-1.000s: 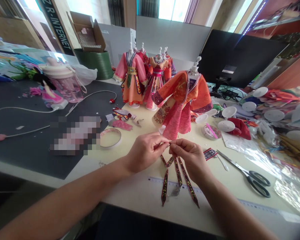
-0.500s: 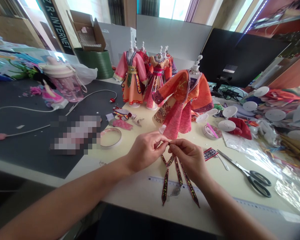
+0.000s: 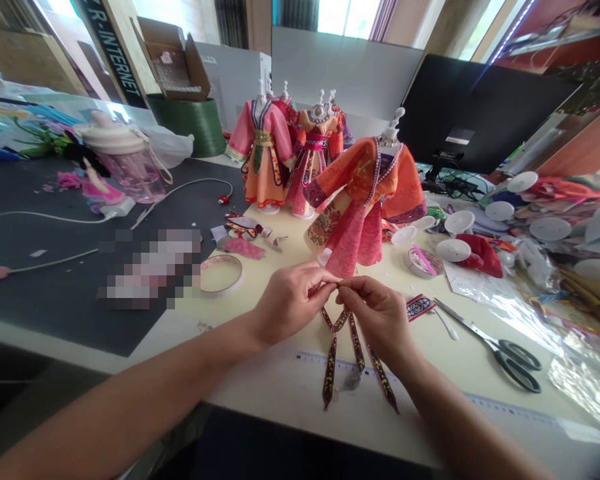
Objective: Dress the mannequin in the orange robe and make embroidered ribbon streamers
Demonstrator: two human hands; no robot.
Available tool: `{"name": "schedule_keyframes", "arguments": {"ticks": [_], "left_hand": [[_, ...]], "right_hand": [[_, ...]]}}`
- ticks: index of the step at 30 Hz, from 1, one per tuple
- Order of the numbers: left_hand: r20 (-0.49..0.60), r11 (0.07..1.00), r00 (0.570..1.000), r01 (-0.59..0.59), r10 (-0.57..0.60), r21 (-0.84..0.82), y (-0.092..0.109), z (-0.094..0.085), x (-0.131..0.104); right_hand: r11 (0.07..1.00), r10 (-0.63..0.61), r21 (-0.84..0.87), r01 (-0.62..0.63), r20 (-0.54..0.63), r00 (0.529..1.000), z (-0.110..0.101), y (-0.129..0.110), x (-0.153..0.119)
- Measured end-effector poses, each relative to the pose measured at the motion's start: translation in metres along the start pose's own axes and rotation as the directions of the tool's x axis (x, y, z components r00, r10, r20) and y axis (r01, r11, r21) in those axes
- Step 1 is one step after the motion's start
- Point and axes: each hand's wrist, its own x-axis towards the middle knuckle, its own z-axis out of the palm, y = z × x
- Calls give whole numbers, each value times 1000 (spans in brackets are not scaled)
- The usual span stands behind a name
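My left hand and my right hand meet above the table, thumbs and forefingers pinched together. Between the fingertips is a small dark end, apparently of the embroidered ribbon, though the fingers cover most of it. Black with red edges and yellow-green motifs, the ribbon strips hang or lie below my hands, their pointed ends toward the table's front edge. A clear ruler passes beneath them. Just behind my hands stands a small orange and pink dress on a white stand.
Scissors and a patterned trim piece lie to the right, below a small round dish. A tape roll and fabric scraps are left of my hands. More dressed stands and a monitor are behind.
Almost nothing differs. Both hands keep the same pinch, and the whole view has shifted very slightly.
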Motion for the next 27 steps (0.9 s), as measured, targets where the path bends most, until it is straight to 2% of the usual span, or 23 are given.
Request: {"name": "schedule_keyframes", "arguments": {"ticks": [4,8,12,15,19,27], "left_hand": [[13,999,999,43,-43,-13,3,-1,1],[46,981,984,177,-174,-83,9,-3,4],[130,911,942,333,-310,-241,13,-3,4],[190,840,915,403,-357,-363,13,-3,5],[213,783,901,434,-378,-446,12,-2,6],[172,783,883,467,-437,-410,5,-7,8]], "right_hand": [[998,-21,-63,21,-6,1000,2,-3,-1],[996,-25,-81,25,4,1000,2,-4,-1],[998,-13,-56,13,2,1000,2,-3,-1],[999,-5,-35,5,-5,1000,2,-1,-1],[1000,-4,-9,3,-7,1000,2,2,0],[1000,5,23,-5,-6,1000,1,1,0]]}}
